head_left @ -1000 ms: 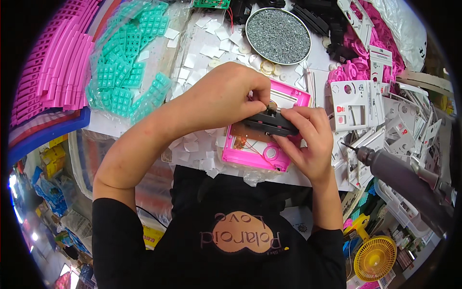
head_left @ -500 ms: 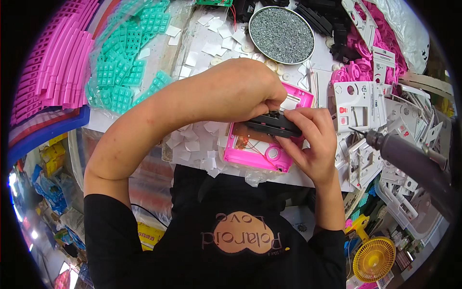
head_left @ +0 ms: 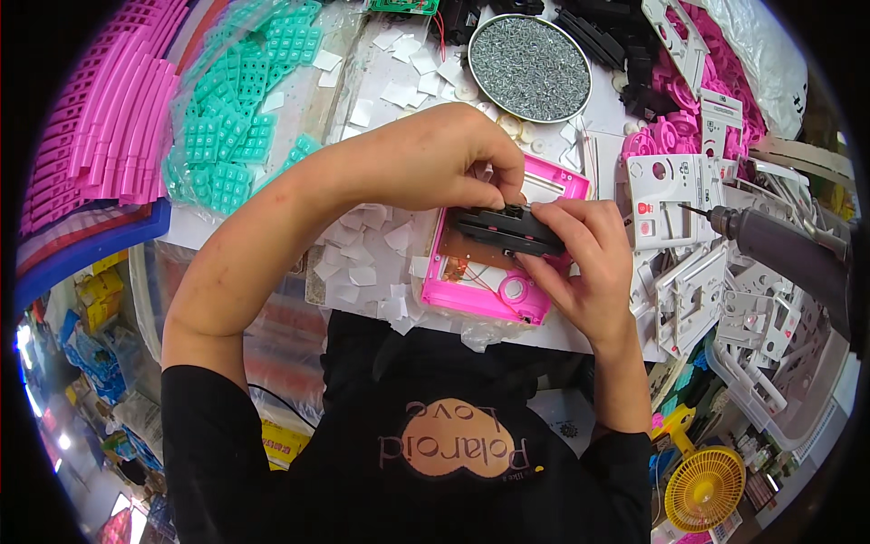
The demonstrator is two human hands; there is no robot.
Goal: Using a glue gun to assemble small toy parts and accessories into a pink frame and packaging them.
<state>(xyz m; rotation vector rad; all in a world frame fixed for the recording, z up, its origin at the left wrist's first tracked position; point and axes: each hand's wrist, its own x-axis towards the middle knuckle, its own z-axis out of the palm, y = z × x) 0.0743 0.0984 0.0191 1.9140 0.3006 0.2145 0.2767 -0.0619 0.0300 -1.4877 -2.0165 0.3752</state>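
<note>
Cluttered workshop, white counter (head_left: 564,334). By counter's front edge, pink case (head_left: 462,299); over it, black plastic part (head_left: 504,231), gripped at right end between thumb and fingers of right hand (head_left: 594,252). At part's far side, bunched fingertips of left hand (head_left: 462,168); whether pinching, cannot tell.

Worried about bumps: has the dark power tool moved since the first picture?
Yes, upward in view: the dark power tool now overlaps the large white panel, previously above its tip.

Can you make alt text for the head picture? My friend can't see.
A right hand holds a black part over a pink case, the left hand touching the part's far edge. Green keypads lie left, white panels right, metal bits beyond.
</note>
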